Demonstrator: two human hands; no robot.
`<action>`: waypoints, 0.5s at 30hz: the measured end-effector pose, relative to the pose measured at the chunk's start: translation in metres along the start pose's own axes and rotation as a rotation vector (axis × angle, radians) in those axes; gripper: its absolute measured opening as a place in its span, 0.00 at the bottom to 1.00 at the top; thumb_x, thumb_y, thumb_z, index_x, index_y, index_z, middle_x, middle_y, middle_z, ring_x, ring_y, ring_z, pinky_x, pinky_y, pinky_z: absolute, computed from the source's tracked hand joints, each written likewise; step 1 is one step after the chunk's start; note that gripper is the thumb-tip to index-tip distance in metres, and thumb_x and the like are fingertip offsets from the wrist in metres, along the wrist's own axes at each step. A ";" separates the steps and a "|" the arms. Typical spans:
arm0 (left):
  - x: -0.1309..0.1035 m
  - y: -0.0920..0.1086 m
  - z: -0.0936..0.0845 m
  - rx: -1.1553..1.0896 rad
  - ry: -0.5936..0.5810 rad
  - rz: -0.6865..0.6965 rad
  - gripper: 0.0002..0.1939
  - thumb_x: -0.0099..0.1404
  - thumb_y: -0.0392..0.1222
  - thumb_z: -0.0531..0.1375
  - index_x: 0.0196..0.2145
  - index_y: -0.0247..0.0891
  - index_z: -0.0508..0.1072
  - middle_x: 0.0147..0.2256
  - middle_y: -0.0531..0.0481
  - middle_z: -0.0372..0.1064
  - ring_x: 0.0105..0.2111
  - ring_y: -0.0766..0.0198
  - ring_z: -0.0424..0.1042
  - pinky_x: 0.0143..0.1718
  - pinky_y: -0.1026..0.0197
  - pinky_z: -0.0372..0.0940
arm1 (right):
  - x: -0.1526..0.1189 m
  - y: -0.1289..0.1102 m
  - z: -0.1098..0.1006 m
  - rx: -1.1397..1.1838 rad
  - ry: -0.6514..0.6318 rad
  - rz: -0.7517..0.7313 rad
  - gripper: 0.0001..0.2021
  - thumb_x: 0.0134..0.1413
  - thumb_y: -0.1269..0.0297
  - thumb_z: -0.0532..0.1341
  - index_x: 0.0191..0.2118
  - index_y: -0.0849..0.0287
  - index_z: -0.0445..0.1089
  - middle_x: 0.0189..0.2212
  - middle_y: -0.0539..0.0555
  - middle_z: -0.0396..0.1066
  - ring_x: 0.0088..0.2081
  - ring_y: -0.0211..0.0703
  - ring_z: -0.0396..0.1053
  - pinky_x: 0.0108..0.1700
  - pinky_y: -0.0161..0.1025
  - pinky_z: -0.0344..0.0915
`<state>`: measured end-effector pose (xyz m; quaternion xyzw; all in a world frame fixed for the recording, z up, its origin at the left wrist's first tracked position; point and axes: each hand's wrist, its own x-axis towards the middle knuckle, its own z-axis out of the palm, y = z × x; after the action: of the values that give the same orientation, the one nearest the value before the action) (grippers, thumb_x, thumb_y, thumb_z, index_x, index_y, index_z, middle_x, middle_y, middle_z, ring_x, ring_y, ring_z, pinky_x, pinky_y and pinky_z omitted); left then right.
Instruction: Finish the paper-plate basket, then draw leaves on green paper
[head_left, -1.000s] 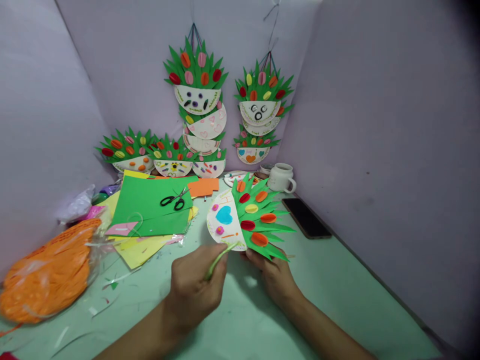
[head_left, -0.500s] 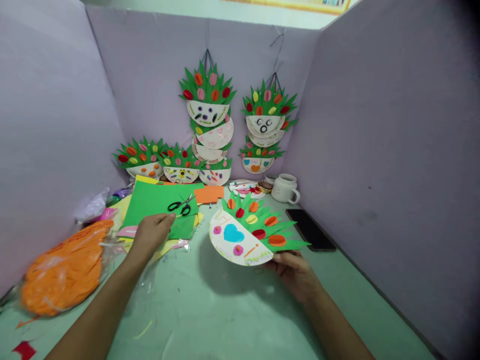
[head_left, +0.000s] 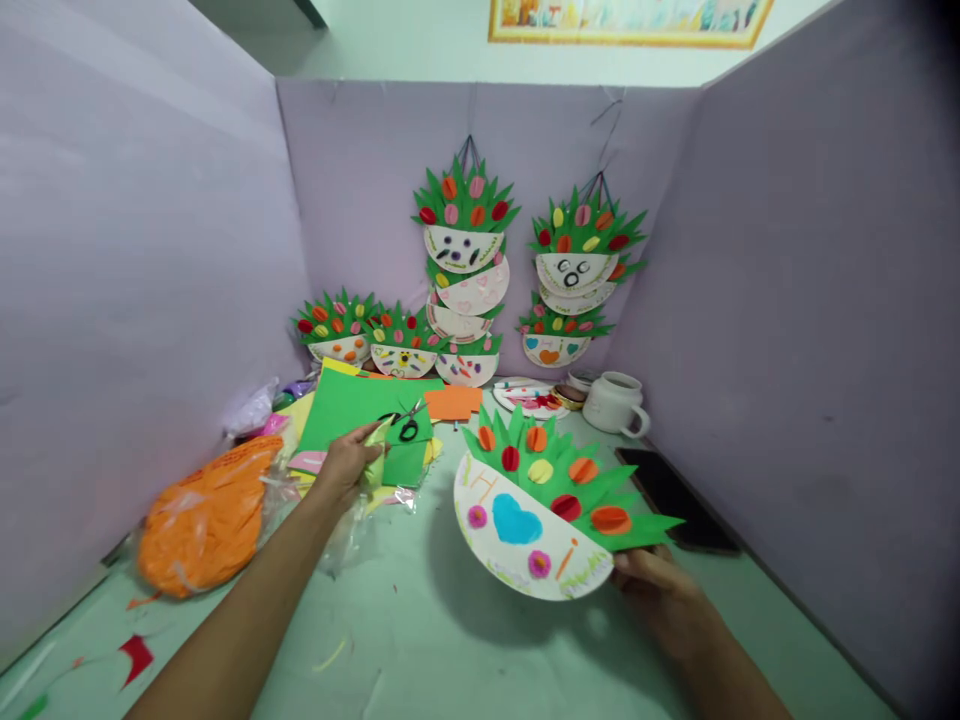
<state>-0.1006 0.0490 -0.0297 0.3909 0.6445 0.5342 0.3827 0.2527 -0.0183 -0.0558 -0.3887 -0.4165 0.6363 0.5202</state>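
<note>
My right hand grips the right edge of a half paper plate craft, held tilted above the table. Its white front has a blue heart, pink flowers and orange letters. Green paper leaves with orange, red and yellow paper tulips fan out behind. Between the fingers of my left hand is a pale yellow-green paper piece, partly hidden by them. Just beyond that hand, black-handled scissors lie on a stack of green paper.
Similar plate crafts hang on or lean against the lilac back panel. A white mug and a dark phone are at the right. An orange bundle in plastic and red scrap lie left on the green table.
My left hand has lifted the yellow-green paper piece, which shows more now. The plate craft in my right hand has come nearer. The whole view has shifted, with the scene further right.
</note>
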 end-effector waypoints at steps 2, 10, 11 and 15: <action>-0.001 0.003 0.000 -0.114 -0.059 -0.006 0.09 0.64 0.36 0.57 0.43 0.33 0.69 0.30 0.53 0.70 0.24 0.69 0.69 0.27 0.64 0.66 | 0.002 0.004 -0.002 -0.016 0.033 0.008 0.05 0.32 0.67 0.64 0.24 0.57 0.72 0.23 0.51 0.74 0.27 0.48 0.70 0.32 0.43 0.65; 0.002 -0.012 0.001 -0.035 -0.017 0.040 0.13 0.67 0.43 0.55 0.46 0.33 0.66 0.37 0.49 0.68 0.29 0.67 0.70 0.29 0.61 0.68 | 0.002 0.008 0.001 -0.035 0.075 0.111 0.06 0.26 0.65 0.68 0.17 0.56 0.71 0.20 0.56 0.74 0.31 0.58 0.73 0.38 0.52 0.68; 0.003 -0.011 0.000 0.033 0.013 0.065 0.14 0.66 0.43 0.55 0.47 0.34 0.66 0.38 0.48 0.68 0.31 0.66 0.70 0.30 0.60 0.68 | 0.002 0.009 0.000 -0.033 0.102 0.129 0.07 0.27 0.64 0.68 0.20 0.55 0.73 0.23 0.57 0.75 0.32 0.60 0.73 0.38 0.53 0.68; 0.016 0.009 -0.025 0.358 0.161 0.226 0.13 0.65 0.43 0.57 0.46 0.34 0.68 0.44 0.45 0.67 0.41 0.60 0.69 0.41 0.52 0.67 | 0.005 0.026 -0.007 -0.036 0.189 0.048 0.14 0.35 0.62 0.65 0.35 0.50 0.77 0.34 0.66 0.76 0.40 0.62 0.73 0.37 0.53 0.67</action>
<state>-0.1285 0.0549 -0.0186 0.4785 0.7096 0.4802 0.1923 0.2498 -0.0156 -0.0827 -0.4662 -0.3674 0.6016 0.5345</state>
